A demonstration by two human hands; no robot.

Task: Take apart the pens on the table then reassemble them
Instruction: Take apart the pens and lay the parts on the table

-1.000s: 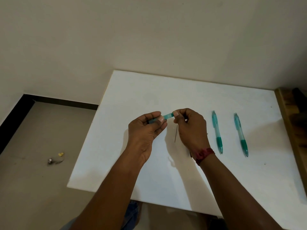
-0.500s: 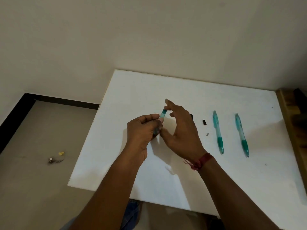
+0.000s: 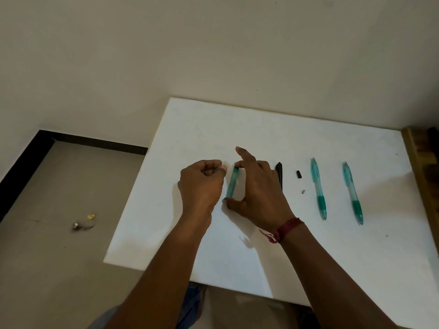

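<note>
Over the middle of the white table [image 3: 261, 129], the right hand [image 3: 257, 193] pinches a see-through green pen barrel [image 3: 232, 182] by its two ends, the thumb at the near end and a fingertip on the far end, while the forefinger sticks out straight beyond it. The barrel points away from the person, tilted a little to the right. Whether it rests on the table or hangs just above cannot be told.

Just left of the barrel, the left hand [image 3: 202, 184] is curled into a loose fist and is not touching it. Its fingers fold inward and hide the palm, so I cannot tell whether it holds some small part.

A black piece [image 3: 279, 172] lies just right of the right hand, its near end hidden behind the knuckles. Further right are a short black cap [image 3: 298, 174] and a tiny grey bit [image 3: 303, 191], too small to make out. Beyond them two whole green pens lie side by side but apart, the nearer pen [image 3: 318, 188] and the outer pen [image 3: 352, 193], tips toward the person.

A red band [image 3: 288, 227] circles the right wrist. A wooden edge [image 3: 420, 157] is cut off at the right border. On the floor [image 3: 59, 269] to the left lie a few blurred scraps [image 3: 83, 222].
</note>
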